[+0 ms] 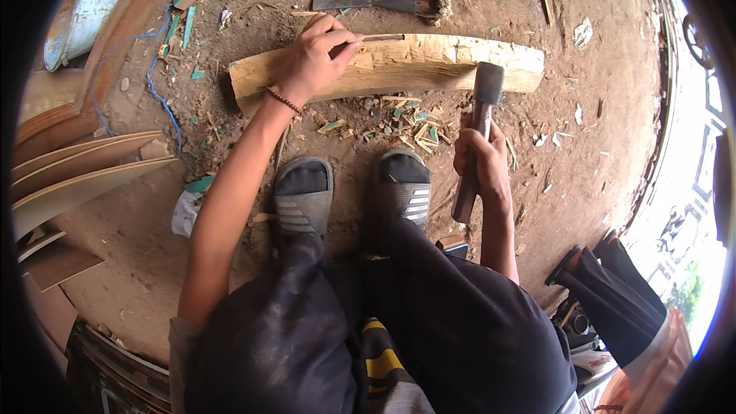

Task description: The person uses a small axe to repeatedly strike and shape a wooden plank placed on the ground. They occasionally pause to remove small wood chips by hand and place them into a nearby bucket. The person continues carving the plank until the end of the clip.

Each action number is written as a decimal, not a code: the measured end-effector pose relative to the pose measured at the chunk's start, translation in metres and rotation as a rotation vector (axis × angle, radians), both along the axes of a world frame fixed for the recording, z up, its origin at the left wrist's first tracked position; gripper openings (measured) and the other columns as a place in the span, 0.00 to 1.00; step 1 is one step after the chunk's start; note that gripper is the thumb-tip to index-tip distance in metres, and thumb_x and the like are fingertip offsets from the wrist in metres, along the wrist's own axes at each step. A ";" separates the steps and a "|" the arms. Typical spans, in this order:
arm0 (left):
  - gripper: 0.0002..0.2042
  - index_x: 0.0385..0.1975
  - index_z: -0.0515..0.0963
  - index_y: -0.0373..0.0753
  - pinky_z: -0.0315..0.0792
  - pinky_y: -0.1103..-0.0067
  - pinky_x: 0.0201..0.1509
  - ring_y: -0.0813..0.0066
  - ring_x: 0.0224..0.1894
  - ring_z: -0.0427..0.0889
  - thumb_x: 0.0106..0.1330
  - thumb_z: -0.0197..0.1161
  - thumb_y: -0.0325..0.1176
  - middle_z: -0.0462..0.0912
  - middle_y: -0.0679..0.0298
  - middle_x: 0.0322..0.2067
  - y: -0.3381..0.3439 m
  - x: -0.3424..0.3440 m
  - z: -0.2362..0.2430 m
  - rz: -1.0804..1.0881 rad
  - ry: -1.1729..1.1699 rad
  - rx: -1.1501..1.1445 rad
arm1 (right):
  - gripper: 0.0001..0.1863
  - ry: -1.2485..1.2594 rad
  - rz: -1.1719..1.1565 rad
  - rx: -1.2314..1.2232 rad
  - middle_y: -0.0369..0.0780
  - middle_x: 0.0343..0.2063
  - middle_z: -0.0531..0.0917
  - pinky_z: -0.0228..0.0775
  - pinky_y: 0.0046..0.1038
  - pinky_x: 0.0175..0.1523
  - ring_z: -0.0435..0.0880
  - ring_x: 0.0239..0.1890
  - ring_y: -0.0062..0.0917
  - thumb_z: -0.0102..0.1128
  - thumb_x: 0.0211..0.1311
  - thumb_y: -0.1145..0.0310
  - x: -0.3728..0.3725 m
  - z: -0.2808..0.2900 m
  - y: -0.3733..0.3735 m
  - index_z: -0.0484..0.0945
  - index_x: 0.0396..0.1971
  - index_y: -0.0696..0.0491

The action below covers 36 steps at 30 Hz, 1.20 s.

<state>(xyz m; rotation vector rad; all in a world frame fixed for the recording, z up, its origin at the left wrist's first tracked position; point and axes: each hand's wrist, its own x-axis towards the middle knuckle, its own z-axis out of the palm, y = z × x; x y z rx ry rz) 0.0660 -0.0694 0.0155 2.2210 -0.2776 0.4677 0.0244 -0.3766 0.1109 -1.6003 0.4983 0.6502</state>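
A curved, pale yellow piece of wood (pixel 437 61) lies crosswise on the dirt ground in front of my feet. Over its left part, my left hand (pixel 318 54) pinches a thin dark rod (pixel 383 37) that points right along the far edge of the wood; its exact kind is unclear. My right hand (pixel 481 155) is wrapped round the handle of a hammer (pixel 489 84), whose dark, blocky head is up beside the near side of the wood. Just beyond the wood lies a long, dark chisel-like tool (pixel 368 4) with a frayed, rounded end.
Wood chips (pixel 418 124), some with green paint, litter the ground between wood and sandals (pixel 303 198). Curved boards (pixel 92 169) and a whitish bucket (pixel 88 19) stand at left, near a blue cord (pixel 159 92). Another person's legs (pixel 613 291) show at lower right.
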 end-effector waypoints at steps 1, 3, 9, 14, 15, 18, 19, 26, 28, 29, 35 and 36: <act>0.03 0.30 0.85 0.36 0.74 0.74 0.37 0.68 0.32 0.79 0.60 0.71 0.28 0.78 0.63 0.27 -0.001 0.000 -0.001 0.004 -0.003 0.000 | 0.08 0.008 -0.052 0.200 0.34 0.20 0.74 0.63 0.21 0.19 0.72 0.17 0.17 0.56 0.62 0.69 0.002 0.000 -0.003 0.72 0.39 0.55; 0.04 0.31 0.85 0.37 0.74 0.74 0.35 0.68 0.31 0.78 0.60 0.72 0.28 0.78 0.63 0.27 0.000 0.000 -0.001 0.010 -0.017 0.009 | 0.08 0.049 -0.126 0.376 0.34 0.20 0.74 0.64 0.22 0.19 0.72 0.17 0.17 0.54 0.63 0.69 0.005 -0.004 -0.003 0.72 0.39 0.55; 0.04 0.32 0.85 0.37 0.72 0.75 0.33 0.69 0.29 0.76 0.61 0.71 0.29 0.75 0.63 0.25 0.000 -0.002 -0.001 0.011 0.003 0.025 | 0.17 -0.093 0.026 -0.246 0.33 0.15 0.73 0.67 0.23 0.19 0.73 0.14 0.17 0.58 0.71 0.55 0.004 0.013 0.013 0.74 0.31 0.54; 0.04 0.32 0.86 0.39 0.75 0.72 0.37 0.66 0.32 0.78 0.59 0.71 0.30 0.75 0.62 0.25 0.000 -0.001 -0.003 0.023 0.033 0.027 | 0.19 -0.178 0.205 -0.249 0.33 0.17 0.74 0.68 0.22 0.22 0.75 0.18 0.16 0.54 0.73 0.54 0.008 0.041 0.047 0.74 0.35 0.57; 0.04 0.32 0.86 0.40 0.76 0.72 0.39 0.64 0.34 0.79 0.58 0.71 0.30 0.76 0.62 0.25 0.000 -0.001 -0.002 0.028 0.064 0.035 | 0.19 -0.194 0.222 -0.211 0.32 0.17 0.74 0.68 0.22 0.23 0.75 0.18 0.15 0.54 0.74 0.53 0.009 0.042 0.057 0.74 0.35 0.57; 0.03 0.30 0.85 0.39 0.76 0.71 0.38 0.64 0.33 0.78 0.59 0.70 0.30 0.76 0.62 0.25 -0.001 -0.003 0.001 0.038 0.062 0.004 | 0.22 -0.205 0.349 -0.241 0.36 0.16 0.75 0.67 0.24 0.22 0.75 0.18 0.17 0.52 0.74 0.51 0.025 0.042 0.078 0.73 0.34 0.59; 0.03 0.30 0.85 0.40 0.76 0.71 0.38 0.64 0.33 0.79 0.59 0.70 0.30 0.76 0.62 0.26 -0.001 -0.004 0.002 0.047 0.055 0.026 | 0.23 -0.200 0.383 -0.222 0.37 0.16 0.75 0.67 0.25 0.22 0.74 0.17 0.17 0.52 0.75 0.50 0.030 0.042 0.082 0.73 0.33 0.59; 0.03 0.31 0.85 0.41 0.74 0.71 0.37 0.65 0.32 0.77 0.61 0.70 0.31 0.73 0.63 0.25 -0.002 -0.004 0.003 0.056 0.036 0.056 | 0.24 -0.166 0.301 -0.057 0.33 0.19 0.74 0.66 0.20 0.20 0.73 0.15 0.16 0.49 0.76 0.48 0.035 0.047 0.097 0.73 0.37 0.57; 0.03 0.29 0.84 0.40 0.75 0.71 0.37 0.64 0.33 0.78 0.60 0.70 0.30 0.75 0.63 0.26 -0.001 -0.002 0.001 0.053 -0.009 0.038 | 0.20 -0.122 0.281 -0.091 0.33 0.18 0.74 0.66 0.21 0.21 0.73 0.16 0.16 0.50 0.75 0.53 0.035 0.046 0.092 0.72 0.34 0.56; 0.03 0.28 0.84 0.40 0.76 0.72 0.37 0.63 0.33 0.79 0.59 0.71 0.30 0.77 0.62 0.26 -0.001 -0.001 0.000 0.046 -0.034 0.028 | 0.18 -0.107 0.273 -0.101 0.32 0.17 0.73 0.66 0.22 0.21 0.72 0.17 0.16 0.51 0.75 0.55 0.035 0.043 0.088 0.72 0.32 0.55; 0.03 0.27 0.84 0.40 0.77 0.72 0.37 0.64 0.33 0.79 0.57 0.71 0.29 0.77 0.62 0.26 -0.001 -0.002 -0.004 0.033 0.028 0.032 | 0.18 -0.297 0.327 -0.508 0.44 0.28 0.79 0.74 0.33 0.35 0.79 0.28 0.28 0.59 0.65 0.61 0.028 0.016 0.051 0.71 0.45 0.61; 0.03 0.28 0.84 0.40 0.77 0.71 0.37 0.65 0.33 0.79 0.57 0.71 0.29 0.77 0.62 0.26 -0.002 -0.002 -0.004 0.036 0.043 0.037 | 0.20 -0.351 0.339 -0.624 0.47 0.29 0.79 0.75 0.36 0.37 0.80 0.30 0.33 0.60 0.64 0.62 0.025 0.009 0.048 0.70 0.46 0.62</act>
